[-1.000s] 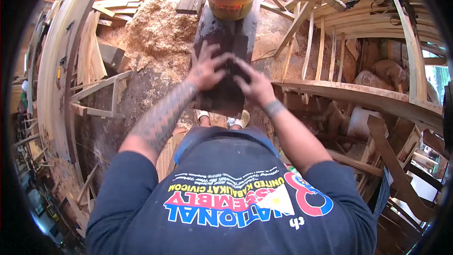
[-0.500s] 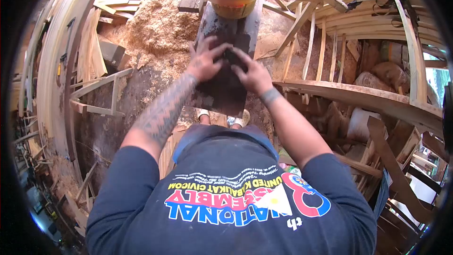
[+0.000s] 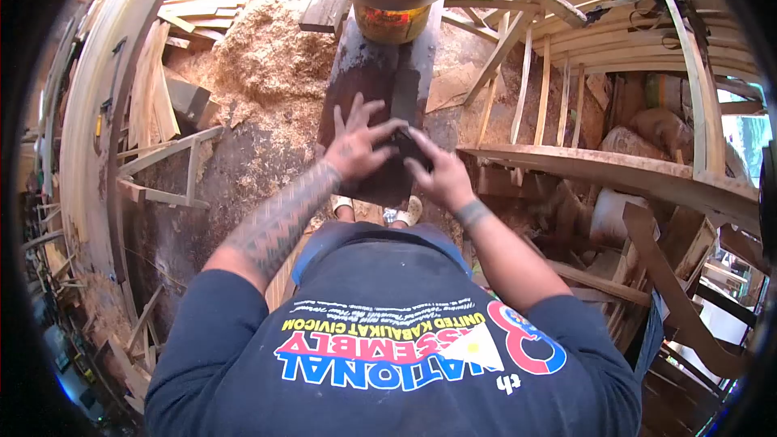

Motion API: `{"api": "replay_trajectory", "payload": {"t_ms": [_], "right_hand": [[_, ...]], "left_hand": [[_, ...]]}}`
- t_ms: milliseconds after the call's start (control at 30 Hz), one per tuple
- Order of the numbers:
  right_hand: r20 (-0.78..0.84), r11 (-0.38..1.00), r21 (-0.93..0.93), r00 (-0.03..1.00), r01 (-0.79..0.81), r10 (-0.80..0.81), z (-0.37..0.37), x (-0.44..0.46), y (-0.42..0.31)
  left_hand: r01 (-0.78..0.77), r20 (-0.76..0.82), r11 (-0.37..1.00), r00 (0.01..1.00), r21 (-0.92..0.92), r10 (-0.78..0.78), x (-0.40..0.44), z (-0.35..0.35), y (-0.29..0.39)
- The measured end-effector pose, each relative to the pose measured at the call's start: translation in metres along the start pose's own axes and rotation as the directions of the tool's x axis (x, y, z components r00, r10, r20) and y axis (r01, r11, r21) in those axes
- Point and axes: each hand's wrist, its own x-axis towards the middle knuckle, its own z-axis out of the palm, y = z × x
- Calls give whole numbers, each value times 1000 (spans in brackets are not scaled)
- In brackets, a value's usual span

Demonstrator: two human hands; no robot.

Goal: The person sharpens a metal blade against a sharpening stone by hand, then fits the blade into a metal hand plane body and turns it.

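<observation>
A dark, wet-looking board (image 3: 344, 81) slopes down between my feet, with a long dark flat strip (image 3: 405, 91) lying along it. Over its left half, my left hand (image 3: 358, 144) has its fingers spread, one fingertip reaching a small dark flat piece (image 3: 404, 134) on the strip. My right hand (image 3: 445, 176) comes in from the other side, index finger stretched along that piece and thumb below it, gripping it. Most of the small piece is hidden by fingers, so its kind is unclear. At the board's far end stands a yellowish bucket (image 3: 392, 26), its contents blurred.
Wood shavings (image 3: 271, 61) are heaped left of the board. A long timber plank (image 3: 105, 113) and a small wooden frame (image 3: 193, 166) stand farther left. On the right are a curved ribbed wooden structure (image 3: 631, 20) and a thick horizontal beam (image 3: 599, 166).
Both hands have moved down the board toward my body with the small dark piece, uncovering more of the strip beyond them. The view has shifted slightly.
</observation>
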Motion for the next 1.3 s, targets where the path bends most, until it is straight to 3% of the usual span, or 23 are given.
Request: {"api": "replay_trajectory", "payload": {"t_ms": [33, 133, 233, 300, 333, 367, 433, 467, 500, 567, 633, 700, 767, 800, 833, 967, 1033, 1067, 1133, 1233, 1300], "right_hand": [[-11, 999, 31, 1000, -22, 22, 1, -8, 1], [-39, 993, -81, 996, -81, 78, 4, 49, -2], [-71, 999, -19, 996, -47, 45, -1, 46, -3], [-12, 998, -57, 1000, 22, -23, 5, 7, 23], [28, 999, -33, 999, -30, 31, -3, -11, 11], [-9, 999, -50, 1000, 17, -17, -1, -8, 12], [-48, 997, -73, 998, -39, 36, 5, 32, 13], [-63, 995, -90, 997, -41, 35, -4, 54, 2], [-18, 992, -82, 995, -96, 95, -8, 61, -2], [-64, 1000, -21, 998, -4, 3, 1, 36, 12], [51, 998, -54, 999, 19, -17, -5, -8, 17], [10, 997, -79, 1000, 18, -18, -3, -2, 14], [-68, 983, -183, 998, -6, -6, 9, 51, 23], [-33, 993, -116, 999, 8, -12, 1, 72, 16], [-24, 994, -109, 1000, -4, 1, 1, 63, 18], [23, 997, -62, 999, 38, -37, 0, -12, 21], [-54, 990, -63, 990, 127, -130, 9, 7, 28], [8, 989, -145, 1000, -9, 11, -1, 27, 9], [-41, 997, -76, 999, -24, 21, -2, 55, 4], [-49, 992, -97, 995, 76, -81, 4, 15, 20], [66, 999, -44, 998, 11, -8, -6, -18, 16]], "left_hand": [[47, 51, 999, 998, -12, -46, -3, -1, 10], [21, -99, 993, 995, 115, -10, 40, -11, -17], [12, -116, 999, 993, 49, -6, 41, -10, -15], [-10, -24, 1000, 1000, 21, 11, 11, 1, 3], [15, 10, 999, 1000, -39, -15, -2, 8, 12], [12, 21, 999, 1000, -30, -11, -1, 7, 11], [9, -59, 999, 998, 48, -6, 31, -1, -9], [-78, -132, 991, 987, 104, 91, 50, -8, -26], [-57, -126, 991, 991, -119, 42, 58, -14, -27], [1, -45, 994, 999, 111, 4, 38, -10, -8], [-7, 36, 998, 999, 60, 5, 0, 6, 6], [57, 25, 998, 998, 12, -57, -1, 4, 14], [17, -127, 1000, 992, 7, -16, 39, -3, -15], [31, -114, 988, 993, 148, -14, 55, -19, -17], [27, -152, 984, 988, 178, 1, 54, -19, -16], [46, 44, 997, 998, 64, -49, -7, 0, 23], [74, 30, 997, 997, 8, -74, 1, 6, 10], [55, -55, 997, 997, 51, -52, 19, 3, -3], [15, -148, 998, 989, 64, -5, 51, -9, -27], [-37, -73, 998, 996, 58, 41, 17, 11, -17], [70, 76, 997, 995, 24, -71, -10, 5, 25]]}}
